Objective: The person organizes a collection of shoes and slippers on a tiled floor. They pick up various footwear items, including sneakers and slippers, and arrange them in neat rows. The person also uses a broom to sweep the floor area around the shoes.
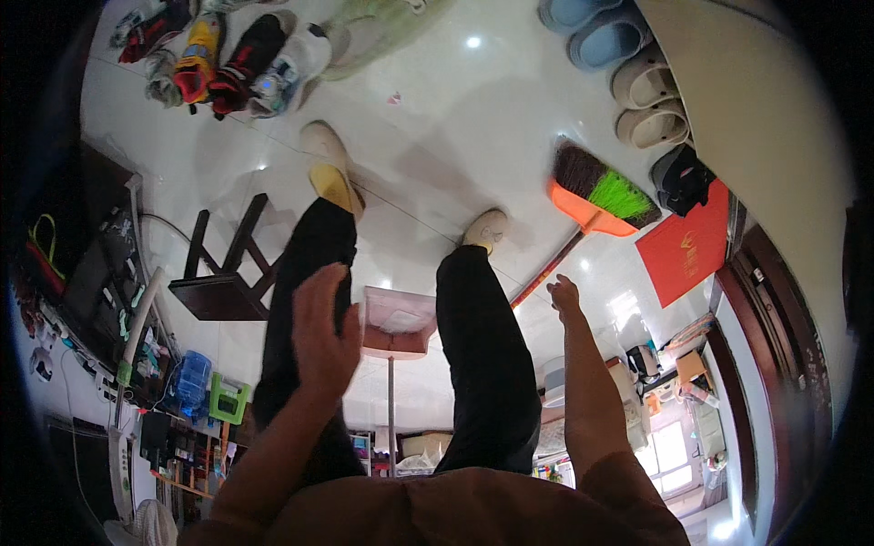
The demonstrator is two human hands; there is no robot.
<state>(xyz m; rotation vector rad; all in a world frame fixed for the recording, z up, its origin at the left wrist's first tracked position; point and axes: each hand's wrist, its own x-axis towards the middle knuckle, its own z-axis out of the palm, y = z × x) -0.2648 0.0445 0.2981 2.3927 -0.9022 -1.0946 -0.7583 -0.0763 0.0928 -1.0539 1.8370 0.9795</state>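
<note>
The left hand (326, 332) is open, fingers extended, over the left leg (309, 246); the right hand (564, 296) curls near the broom's handle, and whether it grips anything I cannot tell. One broom (587, 217) lies toward the floor's (519, 100) right edge, its handle's end unclear. One dustpan (399, 338) has its pole cut off by the torso (419, 510). Four clogs (650, 126) line that edge.

The broom (592, 215) pairs an orange head with dark brown and bright green bristles (580, 168) and a red handle (550, 268); the dustpan (401, 340) is dusty pink, its pole (391, 409) greyish. Trousers (478, 346) are plain black, shoes (324, 146) cream with yellow. A red panel (678, 259) bears a gold motif. Clogs come in blue (605, 45) and beige (648, 126), one trainer (201, 50) in yellow and red, the stool (218, 297) in dark brown, the glossy floor tiles (437, 118) in white with thin dark seams.
</note>
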